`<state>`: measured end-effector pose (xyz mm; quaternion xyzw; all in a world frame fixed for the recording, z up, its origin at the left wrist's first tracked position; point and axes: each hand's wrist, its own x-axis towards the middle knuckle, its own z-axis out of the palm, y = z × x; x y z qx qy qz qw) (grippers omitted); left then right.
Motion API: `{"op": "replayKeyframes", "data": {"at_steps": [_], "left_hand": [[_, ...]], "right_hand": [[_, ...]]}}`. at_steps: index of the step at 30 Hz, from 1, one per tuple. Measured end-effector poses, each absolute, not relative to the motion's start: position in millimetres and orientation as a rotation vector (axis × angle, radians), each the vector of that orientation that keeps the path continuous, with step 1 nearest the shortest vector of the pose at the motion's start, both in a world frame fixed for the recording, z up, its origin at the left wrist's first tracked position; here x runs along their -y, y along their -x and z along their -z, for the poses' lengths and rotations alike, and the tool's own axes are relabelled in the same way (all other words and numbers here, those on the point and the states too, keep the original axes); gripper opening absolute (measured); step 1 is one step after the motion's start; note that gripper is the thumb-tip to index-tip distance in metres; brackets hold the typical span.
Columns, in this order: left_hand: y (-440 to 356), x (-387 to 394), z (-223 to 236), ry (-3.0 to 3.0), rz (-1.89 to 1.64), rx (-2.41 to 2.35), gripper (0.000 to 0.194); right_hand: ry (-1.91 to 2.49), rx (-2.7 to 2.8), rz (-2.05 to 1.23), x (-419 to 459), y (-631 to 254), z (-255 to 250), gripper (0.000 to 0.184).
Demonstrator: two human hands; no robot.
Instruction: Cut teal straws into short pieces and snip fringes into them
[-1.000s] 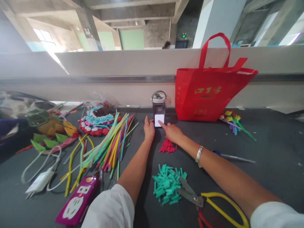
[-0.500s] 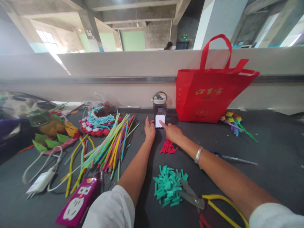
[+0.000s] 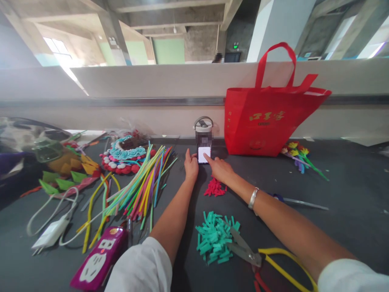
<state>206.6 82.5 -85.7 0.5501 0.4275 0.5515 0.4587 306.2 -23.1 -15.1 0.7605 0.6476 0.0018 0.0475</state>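
A phone [image 3: 204, 153] with a lit white screen leans upright against a small bottle [image 3: 203, 128] at the back of the dark table. My left hand [image 3: 191, 166] steadies the phone's left edge, fingers curled against it. My right hand [image 3: 221, 169] points its index finger onto the screen, the other fingers folded. A small heap of red pipe-cleaner pieces [image 3: 214, 188] lies just below my right hand. Nearer me sits a pile of teal pieces [image 3: 214, 237] with yellow-handled scissors [image 3: 267, 259] beside it.
A red tote bag [image 3: 270, 117] stands at the back right, with small pipe-cleaner flowers [image 3: 299, 156] beside it. Long coloured pipe cleaners [image 3: 142, 182] fan out at the left, near a flower wreath [image 3: 126, 156], a white charger [image 3: 50, 233] and a purple power strip [image 3: 99, 257].
Hardly anything differs: both hands stay at the phone, and only the view shifts slightly.
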Motion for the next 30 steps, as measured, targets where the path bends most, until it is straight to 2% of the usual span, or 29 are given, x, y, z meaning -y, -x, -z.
{"op": "replayKeyframes", "data": {"at_steps": [22,30], "left_hand": [[-206.7,-84.4,88.5,-1.356,-1.354,-1.049,0.071],[-206.5,-82.9,86.8,-1.366,-1.355,-1.056,0.070]], "right_hand": [[-2.385,-1.970,0.053,21.9,-303.8,13.5,0.076],[-2.339,-2.060,0.080,52.3,-289.5,-10.6,0.077]]}}
